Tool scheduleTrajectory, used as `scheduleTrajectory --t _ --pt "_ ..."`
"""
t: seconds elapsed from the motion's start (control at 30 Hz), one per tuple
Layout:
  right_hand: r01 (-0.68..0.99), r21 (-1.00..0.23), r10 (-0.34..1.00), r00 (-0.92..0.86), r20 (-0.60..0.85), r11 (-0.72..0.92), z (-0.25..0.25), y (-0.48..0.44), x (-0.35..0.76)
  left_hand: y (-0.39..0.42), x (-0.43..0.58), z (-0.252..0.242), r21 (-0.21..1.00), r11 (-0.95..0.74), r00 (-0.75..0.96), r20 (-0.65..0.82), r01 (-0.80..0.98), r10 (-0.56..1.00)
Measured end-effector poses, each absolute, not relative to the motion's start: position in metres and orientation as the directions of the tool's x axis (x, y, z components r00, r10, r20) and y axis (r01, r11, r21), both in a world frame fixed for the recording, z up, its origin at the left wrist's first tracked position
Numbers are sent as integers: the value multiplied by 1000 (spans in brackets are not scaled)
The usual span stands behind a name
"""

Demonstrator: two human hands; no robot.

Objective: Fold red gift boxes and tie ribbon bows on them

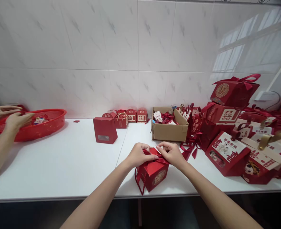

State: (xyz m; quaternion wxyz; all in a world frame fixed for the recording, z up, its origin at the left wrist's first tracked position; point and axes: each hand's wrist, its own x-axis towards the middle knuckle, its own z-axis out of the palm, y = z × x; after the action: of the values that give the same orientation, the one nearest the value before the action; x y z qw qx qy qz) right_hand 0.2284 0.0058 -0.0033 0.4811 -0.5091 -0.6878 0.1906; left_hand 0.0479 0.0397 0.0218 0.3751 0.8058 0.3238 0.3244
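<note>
Red gift box [154, 174]: at the front edge of the white table [68, 165], between the hands in the head view; upright, turned cornerwise, one corner towards the wearer.
Printed side: round picture facing forward and right; this wider side runs from near left to far right. Which way the long axis lies, I cannot tell for certain.
Ribbon [163, 159]: lies bunched over the box top.
Cord [136, 182]: hangs in a loop at the box's left.
Left hand [140, 155]: comes in from the lower left, back upward, thumb stretched right, thumb and fingers pinched on the ribbon.
Right hand [172, 154]: comes from the lower right, wrist bent inward, thumb and forefinger pinching the ribbon, fingertips near the left thumb.
Cardboard carton [169, 132]: just behind the right hand, full of ribbons and cards.
Plain red box [104, 128]: stands beyond the left hand, well apart.
Stacked boxes [226, 115]: right of the carton.
Co-worker's hands [18, 122]: far left, over a red basket [43, 131].
</note>
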Motion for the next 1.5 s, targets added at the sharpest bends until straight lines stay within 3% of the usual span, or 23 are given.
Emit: scheduleTrajectory --t 0.2,0.33,0.5,0.77,1.07,1.27,1.4,1.5 --pt "477 -778 877 28 479 410 -1 3 230 42 43 33 882 -398 629 163 253 760" --pt "415 -812 902 -56 428 411 -1 -2 234 38 34 34 922 -333 629 139 200 765" --pt "397 -825 911 -261 319 403 10 -6 235 31 34 30 908 -371 611 184 194 770" --pt "454 -845 949 -261 178 284 18 -6 230 28 37 25 858 -452 589 239 244 772" --pt "459 -851 965 -79 249 257 3 -4 230 21 37 28 854 -469 642 233 224 731" --pt "441 -832 932 -34 360 337 -1 -12 231 22 33 20 845 -488 622 266 217 737" --pt "232 -845 858 71 508 481 -15 -27 246 15 35 5 859 -488 515 352 153 781" --pt "182 -863 871 58 488 472 -36 -46 242 8 40 -8 886 -449 334 391 116 858"
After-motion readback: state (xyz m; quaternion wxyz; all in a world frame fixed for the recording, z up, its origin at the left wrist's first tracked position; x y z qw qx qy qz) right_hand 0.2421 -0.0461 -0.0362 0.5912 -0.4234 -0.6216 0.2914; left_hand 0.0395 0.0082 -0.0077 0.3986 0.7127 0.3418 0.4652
